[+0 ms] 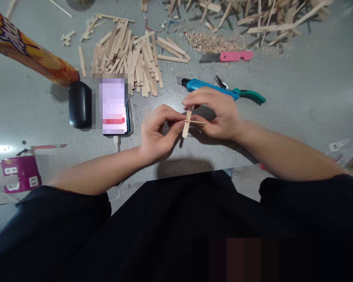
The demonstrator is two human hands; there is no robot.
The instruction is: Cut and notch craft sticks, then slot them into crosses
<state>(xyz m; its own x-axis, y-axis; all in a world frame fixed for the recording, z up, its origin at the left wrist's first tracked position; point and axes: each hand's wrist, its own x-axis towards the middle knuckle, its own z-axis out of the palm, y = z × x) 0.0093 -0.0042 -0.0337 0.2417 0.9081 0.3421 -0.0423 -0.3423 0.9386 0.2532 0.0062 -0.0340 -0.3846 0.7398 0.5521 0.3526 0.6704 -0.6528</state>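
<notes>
Between my hands, just above the table, is a flat wooden craft stick (186,129) with a thin wooden stick (198,122) crossing it, so the two form a cross. My left hand (161,131) pinches near the crossing with thumb and forefinger. With its fingers closed on the upper end of the craft stick, my right hand (217,111) holds from the other side. Whether the thin stick passes through the craft stick or lies against it, I cannot tell. Right behind my right hand lie a blue utility knife (206,87) and green-handled pliers (253,96).
A heap of craft sticks (141,58) lies behind my hands. A pink-handled knife (237,56) rests by wood shavings (211,42); crossed-stick pieces (270,23) are piled farther back. At left are a phone (113,105), black case (80,105), orange tube (32,51) and purple power strip (25,172).
</notes>
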